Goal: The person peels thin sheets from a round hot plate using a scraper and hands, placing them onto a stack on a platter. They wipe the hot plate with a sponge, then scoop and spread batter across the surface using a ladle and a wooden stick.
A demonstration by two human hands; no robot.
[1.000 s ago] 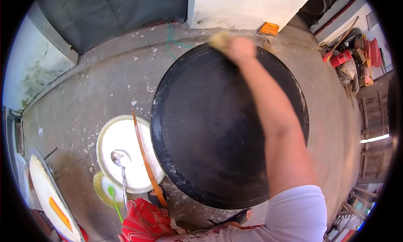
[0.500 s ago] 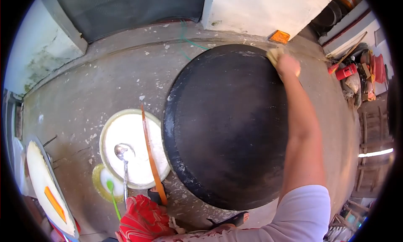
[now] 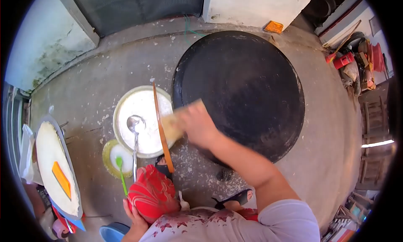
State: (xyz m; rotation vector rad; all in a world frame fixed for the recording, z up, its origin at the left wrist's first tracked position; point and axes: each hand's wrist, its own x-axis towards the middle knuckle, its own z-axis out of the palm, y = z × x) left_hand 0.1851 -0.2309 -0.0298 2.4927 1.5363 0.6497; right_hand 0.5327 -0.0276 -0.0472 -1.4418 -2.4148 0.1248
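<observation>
Here, at the left edge of the round black griddle (image 3: 243, 90), my right hand (image 3: 196, 123) clamps a flat beige pad (image 3: 171, 128); my left hand's (image 3: 135, 220) closure I cannot tell.

At the bottom of the frame: a white shirt (image 3: 197, 227) with dark red leaf shapes, a short plain sleeve (image 3: 289, 221), swirly red cloth (image 3: 153, 195), black sandals (image 3: 240, 196).
</observation>
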